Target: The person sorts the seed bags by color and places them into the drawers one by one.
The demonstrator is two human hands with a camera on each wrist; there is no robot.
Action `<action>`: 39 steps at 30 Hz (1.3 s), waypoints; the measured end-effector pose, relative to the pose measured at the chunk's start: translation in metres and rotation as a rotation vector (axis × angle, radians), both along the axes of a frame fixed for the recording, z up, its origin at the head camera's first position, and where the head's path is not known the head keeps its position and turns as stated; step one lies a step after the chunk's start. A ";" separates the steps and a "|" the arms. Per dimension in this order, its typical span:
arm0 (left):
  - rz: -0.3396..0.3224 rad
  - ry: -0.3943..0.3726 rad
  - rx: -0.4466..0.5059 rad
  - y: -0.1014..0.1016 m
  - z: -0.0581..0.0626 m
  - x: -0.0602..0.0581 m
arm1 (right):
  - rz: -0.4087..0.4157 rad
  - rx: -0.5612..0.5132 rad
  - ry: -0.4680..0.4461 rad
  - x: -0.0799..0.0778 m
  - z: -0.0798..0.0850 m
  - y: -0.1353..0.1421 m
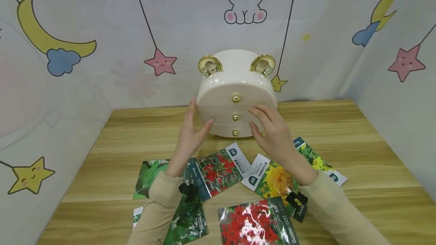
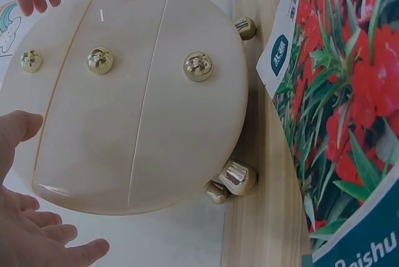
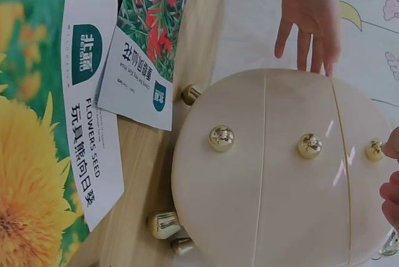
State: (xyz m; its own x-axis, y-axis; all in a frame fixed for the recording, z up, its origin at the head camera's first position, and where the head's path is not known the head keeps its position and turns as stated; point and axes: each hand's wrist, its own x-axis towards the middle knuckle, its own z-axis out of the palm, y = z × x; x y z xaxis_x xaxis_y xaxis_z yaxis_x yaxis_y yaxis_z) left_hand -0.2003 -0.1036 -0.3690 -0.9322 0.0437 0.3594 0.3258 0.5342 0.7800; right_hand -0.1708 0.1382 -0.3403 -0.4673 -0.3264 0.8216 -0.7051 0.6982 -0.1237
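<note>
At the far left, seeing a smiling yellow star [image 1: 32, 177] and, higher up, a yellow crescent moon [image 1: 32, 25], both printed on the white backdrop [image 1: 102, 90]. Passing right onto the wood-grain table [image 1: 102, 162], finding a leafy-green seed packet [image 1: 153, 173] partly hidden behind the left sleeve [image 1: 160, 203], with a darker green packet [image 1: 192, 218] just beside it. Holding the left hand [image 1: 189, 137] upright at the left side of the white bear-eared storage box [image 1: 218, 105], with fingers fairly straight and close together and the thumb spread out before the front face; being unable to tell contact from a slight gap at the fingertips. Just right of this wrist, noticing a red-flowered packet [image 1: 218, 171] lying at a slant.

At centre, seeing the box standing at the back of the table, close to the backdrop, bearing three gold knobs [image 1: 236, 117] in a vertical row, two gold-rimmed ears [image 1: 209, 65] on top and short gold feet [image 2: 240, 176] below. Nearer, finding a packet of red blossoms [image 1: 252, 226] catching glare. Right of the knobs, holding the right hand [image 1: 274, 133] before the front face, bending the fingers loosely, with the thumb spread apart from them. Beneath its wrist, making out a sunflower packet [image 1: 277, 180] reading "FLOWERS SEED". Further right, seeing a yellow-flowered packet [image 1: 316, 158] lying behind the right sleeve [image 1: 340, 211], then a pink star [image 1: 407, 61] on the backdrop.
</note>
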 end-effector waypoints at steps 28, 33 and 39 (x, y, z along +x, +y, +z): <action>-0.139 -0.051 0.395 0.008 0.013 -0.013 | 0.009 -0.068 -0.067 -0.027 0.015 -0.017; -0.158 -0.069 0.443 0.010 0.013 -0.016 | 0.011 -0.081 -0.066 -0.032 0.016 -0.022; -0.161 -0.109 0.473 0.012 0.010 -0.021 | 0.005 -0.056 -0.067 -0.037 0.017 -0.025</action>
